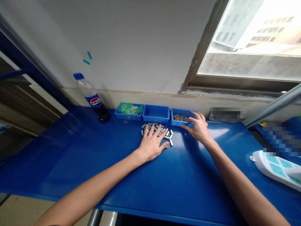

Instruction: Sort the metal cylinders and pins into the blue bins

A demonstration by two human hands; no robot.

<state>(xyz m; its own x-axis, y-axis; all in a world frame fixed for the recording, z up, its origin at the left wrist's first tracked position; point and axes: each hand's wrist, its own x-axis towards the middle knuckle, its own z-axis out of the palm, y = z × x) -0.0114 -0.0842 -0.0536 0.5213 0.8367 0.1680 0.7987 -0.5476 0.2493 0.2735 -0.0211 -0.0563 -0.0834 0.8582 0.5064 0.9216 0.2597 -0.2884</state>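
Head view, one bench, two bare hands.

- Table (pixel 178 175): blue, glossy, set against a pale wall below a window (pixel 254 37).
- Left hand (pixel 151 144): palm down, fingers spread wide and flat. Fingertips rest on the pins. It grips nothing that shows; anything under the palm is hidden.
- Pins (pixel 171 135): loose heap of short silver metal pieces on the table, just in front of the middle bin, partly covered by the left fingers.
- Right hand (pixel 199 128): open, fingers fanned, not closed on anything. Thumb lies at the front wall of the right bin, fingers reach over its near right corner.
- Right bin (pixel 176 123): blue tray by the wall, holding small dark and brassy parts (pixel 180 117).
- Middle bin (pixel 155 119): blue tray, touching the right bin.
- Left bin (pixel 128 117): blue tray with green bags (pixel 129 109).
- Bottle (pixel 92 97): cola, blue cap, upright but shown leaning, left of the bins.
- Device (pixel 275 166): white, with teal buttons, at the table's right edge, well apart from both hands.
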